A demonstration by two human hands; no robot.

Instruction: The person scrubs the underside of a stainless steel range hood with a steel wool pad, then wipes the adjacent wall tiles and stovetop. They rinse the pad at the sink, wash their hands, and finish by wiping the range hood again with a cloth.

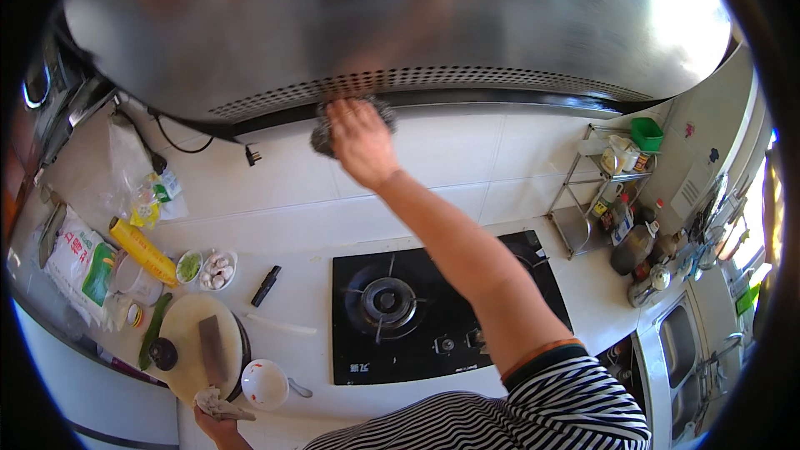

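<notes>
My right hand (pixel 362 140) is raised to the lower edge of a stainless-steel range hood (pixel 531 25). Under its fingers is a grey, fuzzy cloth or scouring pad (pixel 322 134), pressed near the row of holes in the hood. Low on the left, my left hand (pixel 217 430) grips a pale crumpled cloth (pixel 222 405) at the near rim of a round chopping board (pixel 187 381). A cleaver (pixel 212 347) lies on the board beside a dark round knob-like object (pixel 164 353). Below my right arm is a black glass gas hob (pixel 400 356), partly covered by the arm.
A white bowl (pixel 265 384) and a spoon (pixel 300 387) sit right of the board. Behind it are a cucumber (pixel 155 331), a bowl of garlic (pixel 217 270) and a yellow roll (pixel 144 250). A metal rack (pixel 572 231), bottles (pixel 634 250) and a sink (pixel 678 340) stand right.
</notes>
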